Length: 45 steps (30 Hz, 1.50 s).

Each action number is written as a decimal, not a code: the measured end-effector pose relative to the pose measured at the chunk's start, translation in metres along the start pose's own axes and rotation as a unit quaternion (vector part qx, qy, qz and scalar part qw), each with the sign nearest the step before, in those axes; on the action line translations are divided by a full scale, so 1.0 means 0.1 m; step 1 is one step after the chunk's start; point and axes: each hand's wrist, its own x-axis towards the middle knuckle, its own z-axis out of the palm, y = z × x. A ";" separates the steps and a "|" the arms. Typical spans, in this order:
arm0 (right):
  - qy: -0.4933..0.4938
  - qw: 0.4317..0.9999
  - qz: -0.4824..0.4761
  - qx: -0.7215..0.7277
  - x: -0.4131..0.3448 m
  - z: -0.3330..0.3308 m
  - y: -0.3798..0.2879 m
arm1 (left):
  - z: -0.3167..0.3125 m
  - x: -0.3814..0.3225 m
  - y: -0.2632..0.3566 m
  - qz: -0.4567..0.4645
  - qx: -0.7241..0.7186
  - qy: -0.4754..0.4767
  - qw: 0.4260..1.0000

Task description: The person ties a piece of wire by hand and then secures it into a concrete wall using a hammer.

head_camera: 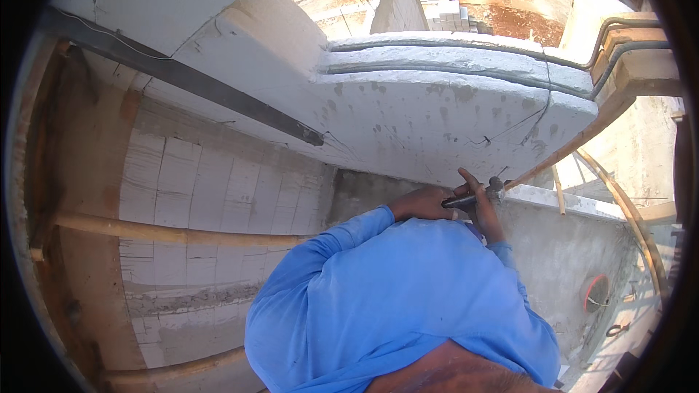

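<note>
My right hand [485, 208] holds a hammer [461, 202], with its fingers around the dark handle close to the metal head. One finger or the thumb sticks out past the handle. Close beside it on the left is my left hand [426, 203], by the handle's butt end. Its fingertips are partly hidden, so I cannot tell whether it grips anything. Both hands are in front of my chest, at the near side of a white block wall [437, 114]. A thin tie wire [486, 140] sticks out of that wall above the hands.
Two grey conduits [437, 71] run in grooves along the wall top. A dark metal beam [191, 79] slants in from the left. Bamboo poles [185, 233] cross at left, and another pole [622, 202] curves at right. A round red-rimmed object [596, 293] lies at lower right.
</note>
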 end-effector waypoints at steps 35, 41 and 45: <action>0.466 0.853 0.135 -0.192 -1.96 -0.43 2.89 | 0.33 1.10 -3.47 -0.161 0.258 -0.137 0.943; 0.615 0.769 0.125 0.116 -1.91 0.68 1.64 | 0.27 1.45 -3.43 -0.104 0.322 -0.221 0.915; 0.679 0.721 0.139 0.007 -2.09 0.67 2.39 | 0.22 1.55 -3.10 -0.082 0.357 -0.253 0.895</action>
